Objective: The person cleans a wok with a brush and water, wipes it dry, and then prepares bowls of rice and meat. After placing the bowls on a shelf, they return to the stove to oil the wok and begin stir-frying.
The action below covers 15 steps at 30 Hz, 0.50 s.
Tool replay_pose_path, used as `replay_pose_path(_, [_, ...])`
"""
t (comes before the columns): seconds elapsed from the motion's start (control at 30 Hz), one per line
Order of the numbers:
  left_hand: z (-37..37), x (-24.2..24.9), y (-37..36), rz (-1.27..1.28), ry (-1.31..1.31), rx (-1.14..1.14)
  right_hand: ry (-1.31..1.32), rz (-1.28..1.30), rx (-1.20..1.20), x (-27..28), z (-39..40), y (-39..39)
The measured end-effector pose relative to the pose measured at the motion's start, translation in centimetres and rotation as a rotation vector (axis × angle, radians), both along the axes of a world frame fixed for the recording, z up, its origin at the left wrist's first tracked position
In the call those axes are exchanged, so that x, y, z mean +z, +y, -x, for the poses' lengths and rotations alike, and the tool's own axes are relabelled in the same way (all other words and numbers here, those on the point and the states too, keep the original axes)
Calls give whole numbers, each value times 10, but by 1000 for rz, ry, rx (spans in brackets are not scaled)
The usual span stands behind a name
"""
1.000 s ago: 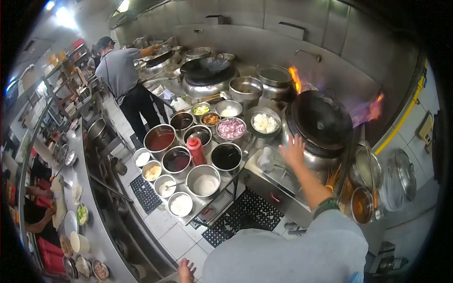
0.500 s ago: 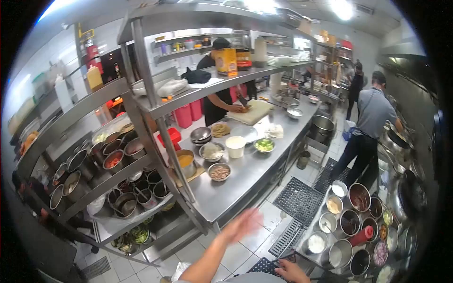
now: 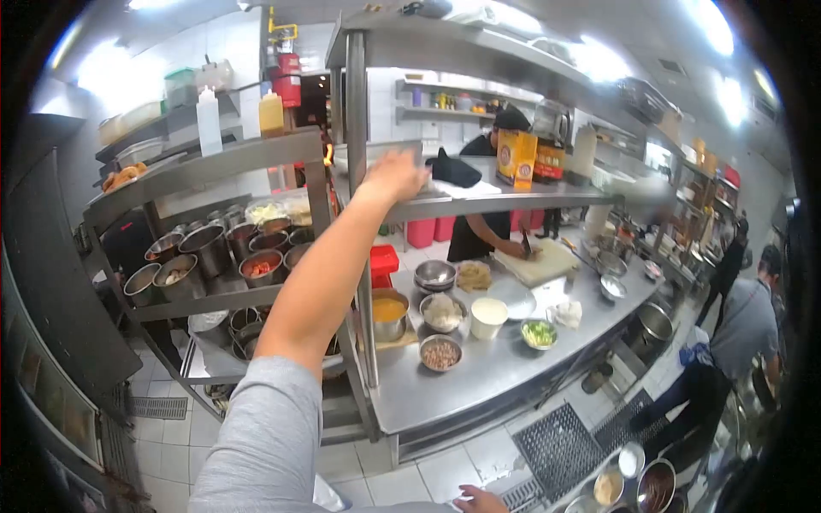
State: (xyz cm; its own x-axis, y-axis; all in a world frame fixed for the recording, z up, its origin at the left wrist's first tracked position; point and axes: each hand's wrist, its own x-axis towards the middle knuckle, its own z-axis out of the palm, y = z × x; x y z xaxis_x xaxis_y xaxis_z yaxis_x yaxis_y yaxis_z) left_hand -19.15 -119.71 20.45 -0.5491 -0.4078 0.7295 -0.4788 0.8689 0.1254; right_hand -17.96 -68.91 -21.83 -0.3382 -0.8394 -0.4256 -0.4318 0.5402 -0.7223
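My left hand reaches up to the steel shelf over the counter, beside a black cap. It covers the spot where folded white cloth lay, and its fingers are smeared by motion, so any grip is hidden. White material shows under the cap. Low at the bottom edge is my right hand, partly cut off, fingers apart, with nothing seen in it.
On the steel counter stand a pot of orange liquid, a white tub and several bowls. Across it a person works at a cutting board. Pots fill the left rack. Another person stands at right.
My left hand has risen from low in front of the counter to the shelf. The view has turned left, and my right hand sits lower in it.
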Motion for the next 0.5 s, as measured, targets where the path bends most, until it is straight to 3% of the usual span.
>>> replay_pose_path(0.03, [-3,-10,3,-59,-18,111,4,3,7,9,9,-8])
replay_pose_path(0.07, [-9,-20,18,-4,66,41,6,12,9,18,20,-17])
replay_pose_path(0.1, [-9,-35,15,195,122,47,-248,159,-118,-26,36,-15])
replay_pose_path(0.13, [-21,-38,46,169,177,10,-165,131,-82,-20,52,-31])
replay_pose_path(0.2, [-17,-55,35,223,215,50,-3,8,3,-8,73,-35])
replay_pose_path(0.27, [-24,-61,47,222,297,44,-64,-51,77,-12,105,-43])
replay_pose_path(0.33, [-26,-69,42,358,329,54,84,-134,217,0,126,-63])
replay_pose_path(0.4, [-29,-72,35,372,308,28,196,-102,278,-23,148,-82])
replay_pose_path(0.43, [-31,-74,34,399,309,38,199,-186,256,21,139,-100])
replay_pose_path(0.5, [-38,-76,30,428,267,6,262,-36,303,-7,155,-122])
